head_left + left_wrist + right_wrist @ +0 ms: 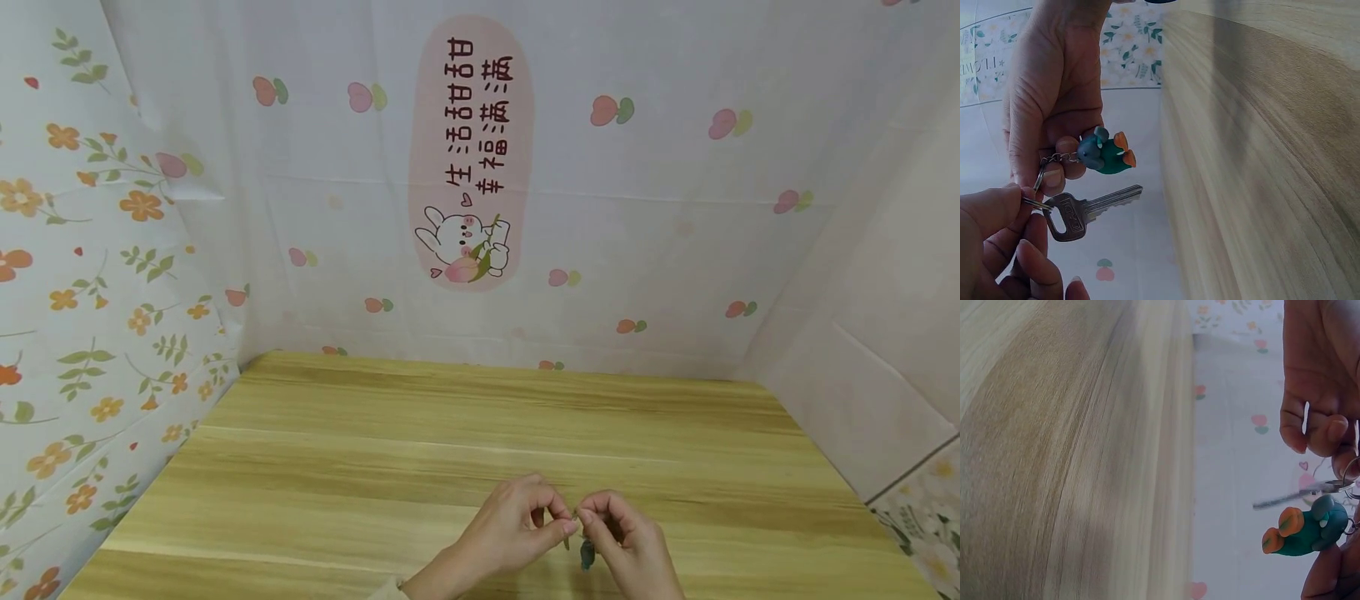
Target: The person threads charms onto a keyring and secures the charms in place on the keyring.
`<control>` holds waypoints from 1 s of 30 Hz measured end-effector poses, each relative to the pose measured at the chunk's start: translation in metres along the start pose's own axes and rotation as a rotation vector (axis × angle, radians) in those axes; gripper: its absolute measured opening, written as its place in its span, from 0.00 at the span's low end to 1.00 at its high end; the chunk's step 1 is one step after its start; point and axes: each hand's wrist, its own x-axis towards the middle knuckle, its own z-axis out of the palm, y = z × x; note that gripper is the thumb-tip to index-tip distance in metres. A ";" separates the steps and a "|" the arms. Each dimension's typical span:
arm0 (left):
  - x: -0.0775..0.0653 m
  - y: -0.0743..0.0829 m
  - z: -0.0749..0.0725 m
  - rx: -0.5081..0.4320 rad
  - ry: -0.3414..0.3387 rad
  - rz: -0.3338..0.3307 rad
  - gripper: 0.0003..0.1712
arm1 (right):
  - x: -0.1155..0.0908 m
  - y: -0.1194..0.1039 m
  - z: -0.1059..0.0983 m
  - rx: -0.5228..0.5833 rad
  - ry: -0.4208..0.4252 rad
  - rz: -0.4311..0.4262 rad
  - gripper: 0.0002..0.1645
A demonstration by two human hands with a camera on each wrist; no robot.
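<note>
Close together above the table, both hands work at a metal key ring [1036,204]. The left hand [517,518] pinches the ring between thumb and forefinger right beside the key's head, its other fingers loosely bent. A silver key [1069,215] hangs on the ring, its blade pointing away from the fingers. The right hand [626,533] pinches the ring's other side, near a short chain [1059,157]. From that chain dangles a teal elephant charm [1307,528] with orange feet, just below the right fingers. The fingertips partly hide the ring.
The wood-grain tabletop [420,433] spreads below and beyond the hands. A white cloth [645,217] printed with tulips and a rabbit hangs behind it. A floral cloth [90,275] covers the left side, and a plain pale sheet [862,333] the right.
</note>
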 end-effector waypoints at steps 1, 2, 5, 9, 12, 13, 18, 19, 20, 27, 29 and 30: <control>0.000 0.000 0.000 0.000 0.002 0.006 0.07 | 0.000 0.000 0.000 0.000 0.000 0.006 0.10; 0.000 0.000 0.000 -0.002 0.003 0.011 0.08 | 0.000 0.000 0.000 0.000 -0.001 0.015 0.09; -0.001 -0.001 -0.001 0.001 0.004 0.018 0.08 | 0.000 0.000 0.000 -0.012 -0.003 0.022 0.10; -0.001 0.000 -0.001 0.017 -0.006 0.001 0.07 | -0.001 0.001 0.001 -0.035 0.003 -0.021 0.11; -0.002 0.000 0.000 0.022 -0.008 -0.007 0.07 | -0.002 0.001 0.002 -0.046 0.012 -0.049 0.12; -0.002 0.000 0.000 0.024 -0.008 -0.004 0.07 | -0.002 0.001 0.002 -0.051 0.015 -0.054 0.12; -0.003 0.000 0.000 0.011 0.002 0.033 0.07 | -0.002 -0.001 0.002 -0.040 0.007 0.017 0.10; -0.003 0.000 0.000 0.006 0.003 0.040 0.07 | -0.002 -0.001 0.002 -0.036 0.004 0.032 0.10; -0.003 0.000 0.000 -0.002 0.003 0.043 0.07 | -0.002 -0.001 0.002 -0.030 -0.001 0.044 0.09; -0.003 0.000 0.000 0.028 -0.006 0.035 0.07 | -0.003 -0.002 0.002 -0.051 0.003 -0.005 0.11; -0.003 0.000 0.000 0.038 0.000 0.032 0.07 | -0.003 -0.003 0.003 -0.067 0.009 -0.012 0.12; -0.003 0.000 0.001 0.040 0.004 0.031 0.07 | -0.003 -0.003 0.003 -0.071 0.012 -0.008 0.12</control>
